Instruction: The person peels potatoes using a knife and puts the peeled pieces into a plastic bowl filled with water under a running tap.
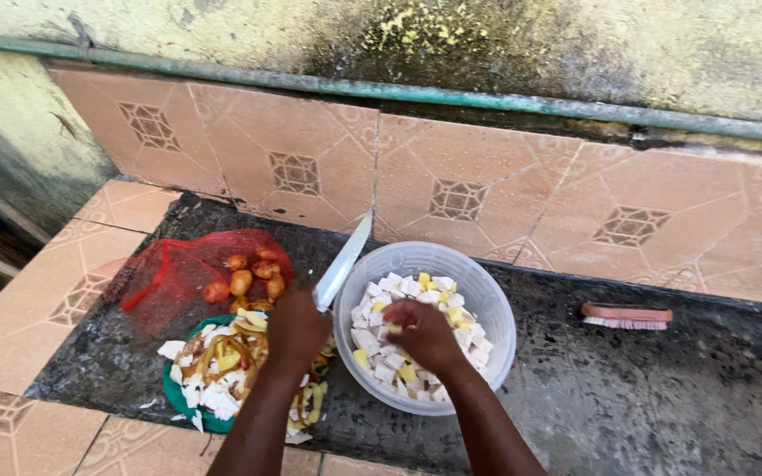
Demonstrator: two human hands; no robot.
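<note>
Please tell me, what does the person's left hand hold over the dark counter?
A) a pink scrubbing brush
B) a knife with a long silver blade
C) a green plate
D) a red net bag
B: the left hand grips the knife with a long silver blade, which points up beside the clear plastic bowl of cut pieces.

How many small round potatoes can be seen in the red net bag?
5, though the net may hide more. Potatoes lie clustered at the right end of the red net bag: two at the top, one in the middle, one at lower left, one at lower right.
</note>
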